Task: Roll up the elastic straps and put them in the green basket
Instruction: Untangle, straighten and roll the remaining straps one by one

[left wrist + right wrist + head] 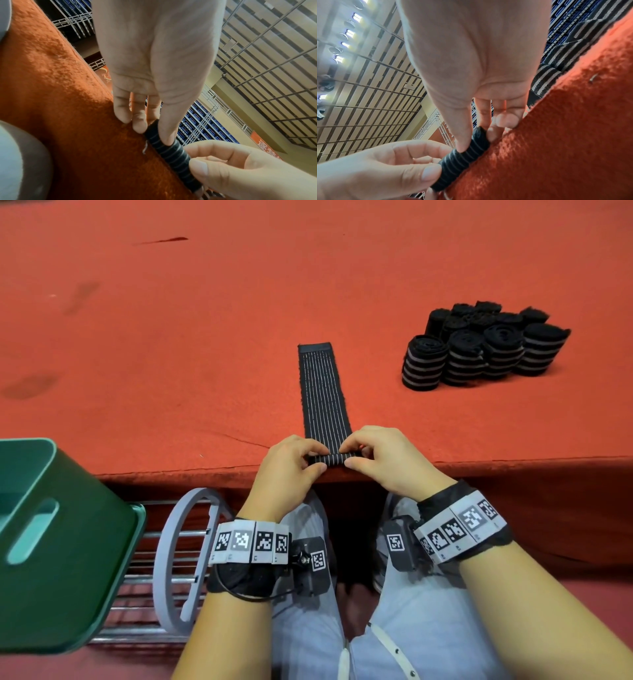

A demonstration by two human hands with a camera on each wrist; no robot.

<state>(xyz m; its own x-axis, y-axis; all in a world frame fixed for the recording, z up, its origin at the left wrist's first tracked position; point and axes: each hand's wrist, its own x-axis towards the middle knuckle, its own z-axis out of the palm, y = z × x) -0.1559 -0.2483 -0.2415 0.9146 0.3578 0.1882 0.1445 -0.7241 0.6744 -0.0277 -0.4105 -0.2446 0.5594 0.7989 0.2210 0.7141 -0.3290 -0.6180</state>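
a person sits at a table covered in red felt, seen from above. one black elastic strap with thin pale stripes lies flat on the felt, its long axis running straight away from the person, the far end pointing toward the middle of the table and the near end at the table's front edge. that near end is already wound into a small tight roll, which lies crosswise, parallel to the table edge.

the left hand pinches the left end of the roll between thumb and curled fingers. the right hand pinches the right end the same way, thumb in front and fingertips behind. neither hand holds anything else.

judging by how little is wound, the rolling of this strap has only begun; most of its length is still flat and has yet to be taken up.

to the right, well apart from the strap, a cluster of rolled straps stands on end on the felt, packed side by side. these appear finished but not yet in the basket.

the green basket sits at the lower left, below table level and beside the person's knee, resting on a wire rack. only a sliver of its inside is visible, so it is hard to say whether any straps are in it yet.
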